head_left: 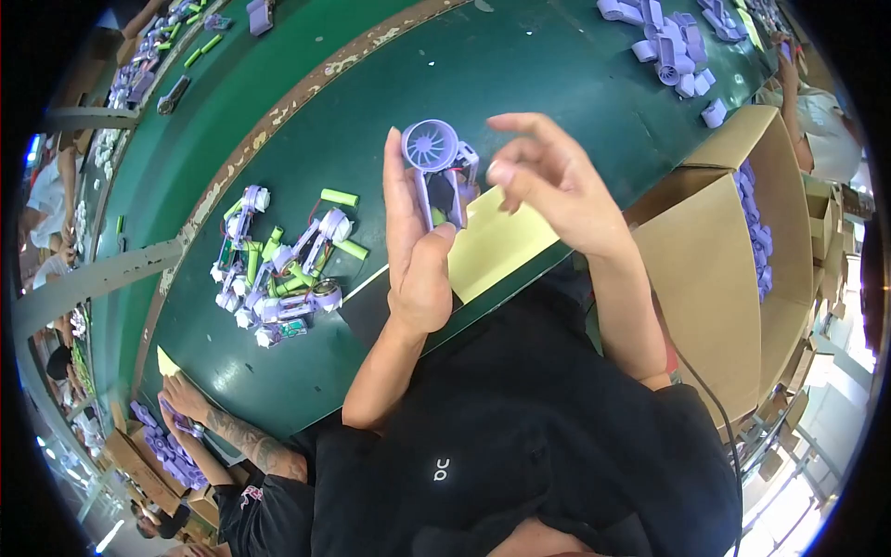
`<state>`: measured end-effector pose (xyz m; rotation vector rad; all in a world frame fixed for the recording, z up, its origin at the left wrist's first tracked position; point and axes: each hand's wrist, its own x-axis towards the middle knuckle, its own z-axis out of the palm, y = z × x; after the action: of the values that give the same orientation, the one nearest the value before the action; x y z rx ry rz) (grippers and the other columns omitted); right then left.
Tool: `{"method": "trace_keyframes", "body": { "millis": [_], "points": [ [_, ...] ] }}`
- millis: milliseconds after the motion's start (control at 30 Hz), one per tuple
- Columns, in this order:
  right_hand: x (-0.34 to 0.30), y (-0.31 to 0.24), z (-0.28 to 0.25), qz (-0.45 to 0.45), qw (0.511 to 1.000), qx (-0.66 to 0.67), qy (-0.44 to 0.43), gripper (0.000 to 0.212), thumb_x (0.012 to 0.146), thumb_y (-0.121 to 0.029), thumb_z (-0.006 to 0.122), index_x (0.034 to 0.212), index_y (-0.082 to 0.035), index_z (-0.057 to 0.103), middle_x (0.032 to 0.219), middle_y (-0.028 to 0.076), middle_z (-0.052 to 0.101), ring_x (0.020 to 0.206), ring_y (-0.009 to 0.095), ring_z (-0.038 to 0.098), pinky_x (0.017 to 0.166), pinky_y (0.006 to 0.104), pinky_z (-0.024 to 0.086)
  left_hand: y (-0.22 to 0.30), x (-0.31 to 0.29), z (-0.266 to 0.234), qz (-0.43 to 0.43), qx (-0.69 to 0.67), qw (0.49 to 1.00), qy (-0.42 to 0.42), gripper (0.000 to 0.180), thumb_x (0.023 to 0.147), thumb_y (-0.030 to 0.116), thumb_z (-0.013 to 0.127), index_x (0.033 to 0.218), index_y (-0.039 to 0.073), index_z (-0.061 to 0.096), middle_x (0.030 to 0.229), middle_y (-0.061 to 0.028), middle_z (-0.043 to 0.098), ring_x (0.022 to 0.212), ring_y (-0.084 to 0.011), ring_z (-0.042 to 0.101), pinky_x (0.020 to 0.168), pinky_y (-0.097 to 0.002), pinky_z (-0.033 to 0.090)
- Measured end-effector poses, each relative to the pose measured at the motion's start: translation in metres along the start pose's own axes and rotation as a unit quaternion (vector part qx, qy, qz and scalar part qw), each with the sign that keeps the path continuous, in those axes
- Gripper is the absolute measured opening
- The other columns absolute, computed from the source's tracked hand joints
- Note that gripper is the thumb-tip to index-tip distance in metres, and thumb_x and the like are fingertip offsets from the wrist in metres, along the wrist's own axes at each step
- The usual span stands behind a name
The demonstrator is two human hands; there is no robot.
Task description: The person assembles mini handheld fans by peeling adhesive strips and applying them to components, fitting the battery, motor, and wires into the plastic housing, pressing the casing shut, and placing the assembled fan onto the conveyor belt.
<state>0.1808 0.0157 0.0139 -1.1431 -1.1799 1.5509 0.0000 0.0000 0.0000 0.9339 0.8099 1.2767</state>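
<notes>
In my left hand [419, 278] is a light purple handheld fan housing [431, 147], with its round vaned head pointing away from me. My thumb presses on the lower end of its handle, and my fingers lie along its left side. The handle is open and shows a dark inside with something green near the thumb. A small purple part sticks out at the housing's right side. My right hand [557, 190] hovers just to the right of the housing, apart from it, with its fingers spread, loosely bent and holding nothing.
Left on the green table [390, 84] lie several fan assemblies [278, 269] with green cylindrical batteries. A yellow sheet [506, 243] lies under my hands. Purple housings [670, 46] are piled far right. A cardboard box [715, 241] stands at right. A co-worker's hand [186, 399] works lower left.
</notes>
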Motion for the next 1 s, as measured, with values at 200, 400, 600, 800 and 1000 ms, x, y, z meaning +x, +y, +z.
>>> {"method": "trace_keyframes", "body": {
  "millis": [200, 400, 600, 800, 1000],
  "points": [
    [0.016, 0.023, 0.002, 0.101, 0.993, 0.038, 0.04, 0.06, 0.108, -0.056, 0.048, 0.125, 0.0, 0.063, 0.095, 0.007, 0.068, 0.076, 0.013, 0.064, 0.069, 0.0285, 0.055, 0.004, 0.008, -0.006, 0.011, 0.013, 0.999, -0.038, 0.099, 0.08, 0.017, 0.059, 0.167, 0.002, 0.012, 0.141, -0.012, 0.049, 0.101, -0.0164, 0.052, 0.084, -0.0289, 0.044],
    [0.015, 0.04, 0.006, 0.143, 0.984, 0.102, -0.041, 0.057, 0.11, -0.054, 0.044, 0.121, -0.002, 0.065, 0.095, 0.008, 0.071, 0.074, 0.013, 0.068, 0.066, 0.0296, 0.058, -0.007, 0.005, -0.008, 0.051, 0.061, 0.996, -0.05, 0.085, 0.094, 0.015, 0.057, 0.166, 0.001, 0.014, 0.131, -0.012, 0.053, 0.089, -0.0131, 0.05, 0.082, -0.0286, 0.044],
    [0.008, 0.031, 0.008, 0.092, 0.989, 0.119, 0.007, 0.042, 0.11, -0.041, 0.052, 0.117, -0.003, 0.067, 0.098, 0.008, 0.073, 0.074, 0.01, 0.067, 0.072, 0.0268, 0.056, -0.006, 0.001, -0.006, 0.068, 0.058, 0.994, -0.064, 0.073, 0.105, 0.012, 0.054, 0.165, 0.001, 0.015, 0.126, -0.0108, 0.055, 0.087, -0.011, 0.05, 0.08, -0.026, 0.043],
    [0.0, 0.017, 0.007, 0.071, 0.992, 0.105, 0.024, 0.033, 0.109, -0.03, 0.057, 0.125, -0.001, 0.064, 0.102, 0.005, 0.069, 0.079, 0.012, 0.068, 0.075, 0.0275, 0.056, 0.004, -0.002, 0.004, 0.05, 0.01, 0.998, -0.043, 0.071, 0.106, 0.014, 0.054, 0.164, 0.002, 0.015, 0.123, -0.0107, 0.057, 0.079, -0.0093, 0.048, 0.069, -0.0238, 0.041],
    [-0.005, 0.01, 0.008, 0.002, 0.996, 0.081, 0.039, 0.029, 0.106, -0.025, 0.063, 0.123, -0.002, 0.063, 0.1, 0.008, 0.072, 0.078, 0.012, 0.065, 0.076, 0.0269, 0.054, 0.008, -0.002, 0.001, 0.039, 0.056, 0.997, -0.034, 0.066, 0.104, 0.007, 0.049, 0.162, 0.003, 0.018, 0.123, -0.0106, 0.059, 0.073, -0.008, 0.047, 0.064, -0.022, 0.039]
  ]
}}
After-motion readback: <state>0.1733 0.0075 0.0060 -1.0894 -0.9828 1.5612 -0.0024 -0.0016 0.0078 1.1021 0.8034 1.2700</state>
